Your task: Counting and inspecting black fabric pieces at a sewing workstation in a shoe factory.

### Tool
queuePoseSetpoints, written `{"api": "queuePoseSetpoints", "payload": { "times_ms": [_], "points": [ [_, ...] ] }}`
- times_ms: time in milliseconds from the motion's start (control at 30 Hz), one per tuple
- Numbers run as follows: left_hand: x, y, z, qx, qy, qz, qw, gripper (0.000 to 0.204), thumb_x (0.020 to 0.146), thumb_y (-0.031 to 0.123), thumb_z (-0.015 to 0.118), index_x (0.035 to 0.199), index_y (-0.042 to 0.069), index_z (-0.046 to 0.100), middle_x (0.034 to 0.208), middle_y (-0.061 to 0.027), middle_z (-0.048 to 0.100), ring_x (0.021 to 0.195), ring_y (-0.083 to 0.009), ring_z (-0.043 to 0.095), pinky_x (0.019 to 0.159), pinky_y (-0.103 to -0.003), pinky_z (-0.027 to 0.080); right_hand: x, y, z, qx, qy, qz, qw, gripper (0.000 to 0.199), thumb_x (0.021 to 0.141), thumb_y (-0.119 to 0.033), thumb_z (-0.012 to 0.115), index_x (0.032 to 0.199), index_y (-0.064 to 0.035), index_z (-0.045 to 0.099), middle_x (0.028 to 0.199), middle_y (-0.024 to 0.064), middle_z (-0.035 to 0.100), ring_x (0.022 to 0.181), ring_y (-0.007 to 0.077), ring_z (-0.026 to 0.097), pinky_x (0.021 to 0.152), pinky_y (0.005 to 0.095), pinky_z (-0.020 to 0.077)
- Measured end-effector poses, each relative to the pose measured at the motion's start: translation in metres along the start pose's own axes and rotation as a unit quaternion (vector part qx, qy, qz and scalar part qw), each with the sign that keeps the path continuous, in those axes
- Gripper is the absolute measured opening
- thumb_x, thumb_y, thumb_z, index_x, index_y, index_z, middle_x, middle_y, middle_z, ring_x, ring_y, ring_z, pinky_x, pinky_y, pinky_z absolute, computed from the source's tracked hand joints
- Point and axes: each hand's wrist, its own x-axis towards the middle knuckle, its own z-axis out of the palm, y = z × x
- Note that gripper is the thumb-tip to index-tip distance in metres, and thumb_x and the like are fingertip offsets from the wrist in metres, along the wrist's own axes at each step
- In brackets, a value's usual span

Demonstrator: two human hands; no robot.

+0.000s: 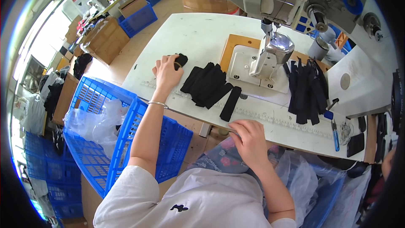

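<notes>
My left hand (166, 72) rests on the white table (198, 33), its fingers closed around a small black fabric piece (181, 60). Just right of it lies a fanned pile of black fabric strips (206, 84), with one strip (230, 103) lying apart. My right hand (249, 137) sits at the table's front edge, fingers curled on the edge; whether it holds anything is hidden. A sewing machine (274, 50) stands behind the pile. A second heap of black strips (307, 90) lies to the machine's right.
A blue plastic crate (97, 97) holding clear plastic bags stands left of my lap. Cardboard boxes (107, 38) and more blue crates (139, 19) line the floor at the back left. Blue-handled snips (334, 137) and small black items lie at the table's right end.
</notes>
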Motion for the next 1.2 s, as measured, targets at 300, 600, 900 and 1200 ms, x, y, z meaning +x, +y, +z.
{"api": "queuePoseSetpoints", "payload": {
  "times_ms": [300, 600, 900, 1200],
  "points": [
    [-0.023, 0.008, -0.030, 0.039, 0.021, 0.052, 0.998, 0.052, 0.081, 0.023, 0.062, 0.131, 0.012, 0.054, 0.128, -0.0102, 0.047, 0.126, -0.0299, 0.039, 0.108, -0.047, 0.022, 0.011, 0.004, 0.017, -0.042, 0.020, -0.008, 0.999, 0.031, 0.074, -0.009, 0.074, 0.105, -0.0066, 0.066, 0.113, 0.0063, 0.059, 0.106, 0.0263, 0.056, 0.093, 0.0415, 0.0425],
    [-0.105, 0.082, -0.031, -0.001, 0.072, 0.092, 0.993, 0.065, 0.077, 0.037, 0.077, 0.126, 0.001, 0.053, 0.121, -0.0110, 0.052, 0.117, -0.0301, 0.045, 0.103, -0.043, 0.030, 0.014, 0.004, 0.023, -0.053, 0.004, -0.005, 0.999, 0.037, 0.073, -0.010, 0.075, 0.108, -0.0073, 0.065, 0.116, 0.0075, 0.058, 0.110, 0.0285, 0.054, 0.095, 0.0419, 0.0412],
    [-0.112, 0.083, -0.009, -0.035, 0.160, 0.171, 0.972, 0.055, 0.069, 0.014, 0.081, 0.118, 0.005, 0.057, 0.116, -0.0092, 0.055, 0.110, -0.0299, 0.052, 0.100, -0.044, 0.035, 0.013, 0.005, 0.018, 0.037, 0.026, 0.028, 0.999, 0.031, 0.077, -0.007, 0.071, 0.108, -0.0065, 0.066, 0.115, 0.0101, 0.059, 0.110, 0.0317, 0.053, 0.096, 0.0414, 0.0407],
    [-0.150, 0.135, -0.016, -0.164, 0.194, 0.381, 0.889, 0.055, 0.058, -0.001, 0.079, 0.111, 0.003, 0.064, 0.109, -0.0119, 0.052, 0.112, -0.0333, 0.056, 0.089, -0.043, 0.051, 0.022, 0.004, 0.010, 0.611, 0.131, 0.347, 0.700, 0.039, 0.099, -0.021, 0.054, 0.133, -0.0015, 0.045, 0.125, 0.0103, 0.058, 0.109, 0.0186, 0.060, 0.090, 0.0332, 0.0507]
  ]
}}
